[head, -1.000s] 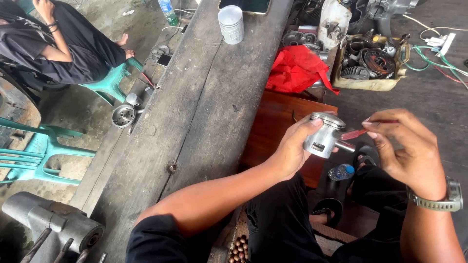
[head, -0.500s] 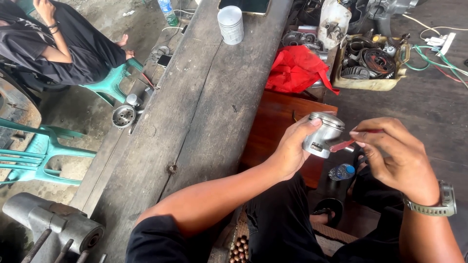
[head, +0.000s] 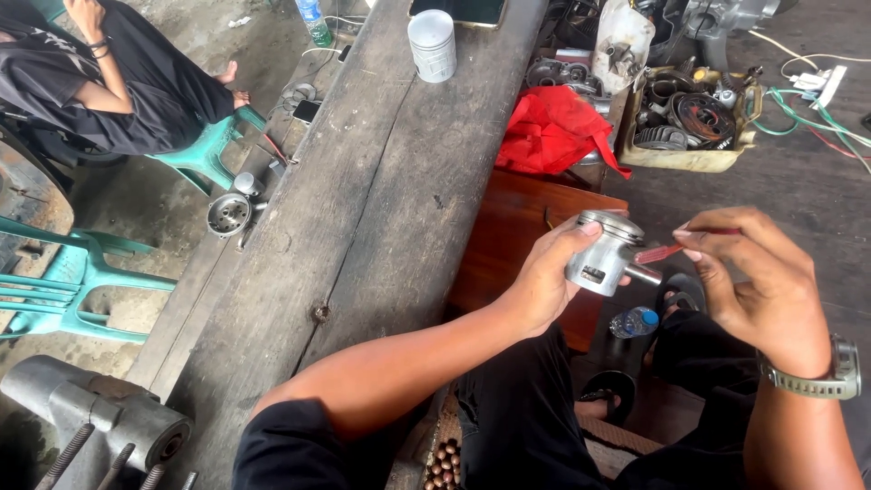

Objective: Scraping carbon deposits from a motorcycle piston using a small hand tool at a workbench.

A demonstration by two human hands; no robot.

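Two hands: left grip (head: 544, 277) clenched on piston (head: 606, 252); right grip (head: 758, 281) pinches red tool (head: 667, 250) at it.

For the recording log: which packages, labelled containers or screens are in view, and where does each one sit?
Dark flat screen: top end of the wooden bench, mostly cut off by the frame.
Clear plastic bottle: floor, top left, blue label band.
Small bottle: floor below the hands, blue cap, lying down.
Whitish plastic bag: top right, metal parts inside.
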